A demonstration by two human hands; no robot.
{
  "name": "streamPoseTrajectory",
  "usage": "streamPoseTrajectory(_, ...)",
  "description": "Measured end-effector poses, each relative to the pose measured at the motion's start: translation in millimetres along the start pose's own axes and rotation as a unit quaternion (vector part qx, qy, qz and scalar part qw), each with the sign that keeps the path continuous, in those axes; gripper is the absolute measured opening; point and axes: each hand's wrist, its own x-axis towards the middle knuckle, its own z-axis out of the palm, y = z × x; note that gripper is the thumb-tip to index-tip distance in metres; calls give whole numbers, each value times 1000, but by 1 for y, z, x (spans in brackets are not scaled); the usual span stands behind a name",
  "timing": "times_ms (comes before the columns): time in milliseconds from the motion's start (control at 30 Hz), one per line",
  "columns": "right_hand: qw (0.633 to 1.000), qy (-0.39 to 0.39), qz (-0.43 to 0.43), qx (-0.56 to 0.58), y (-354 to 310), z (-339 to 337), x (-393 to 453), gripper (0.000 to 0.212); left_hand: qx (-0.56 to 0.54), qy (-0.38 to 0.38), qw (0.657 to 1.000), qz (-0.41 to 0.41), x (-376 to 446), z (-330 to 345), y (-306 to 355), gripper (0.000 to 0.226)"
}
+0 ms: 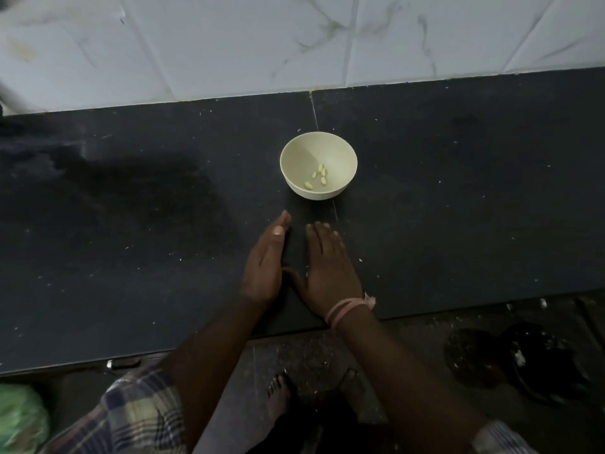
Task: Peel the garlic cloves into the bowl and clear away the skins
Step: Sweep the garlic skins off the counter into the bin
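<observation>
Bowl (318, 165) on dark counter (458, 208), five peeled cloves (318, 176) inside. Left hand (265, 263) near bowl, edge-on against counter, fingers straight, holding nothing. Right hand (329, 270) beside it, flat on counter, fingers extended, empty. Skin flecks (360, 260) scattered over counter.

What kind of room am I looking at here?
Most likely a home kitchen. A dark stone counter runs along a wall of white marbled tiles, and a small bowl on it holds peeled garlic cloves. Both hands, left and right, rest open on the counter.
</observation>
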Motion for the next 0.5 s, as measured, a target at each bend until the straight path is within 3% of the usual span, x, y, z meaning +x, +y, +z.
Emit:
streamPoseTrajectory(100,998,30,-63,2,5,-5,9,46,-11,35,999,17,-6,12,-2,61)
streamPoseTrajectory(200,994,30,-106,-5,10,-11,21,26,-18,50,998,26,-8,16,-2,55)
streamPoseTrajectory(300,988,43,-147,10,12,-7,20,23,-5,55,998,31,-8,16,-2,50)
streamPoseTrajectory(400,984,89,-153,-20,11,-6,12,34,2,59,998,31,-9,17,-1,51)
streamPoseTrajectory(500,986,85,-131,-63,8,-8,9,45,12,49,998,27,-10,14,0,49)
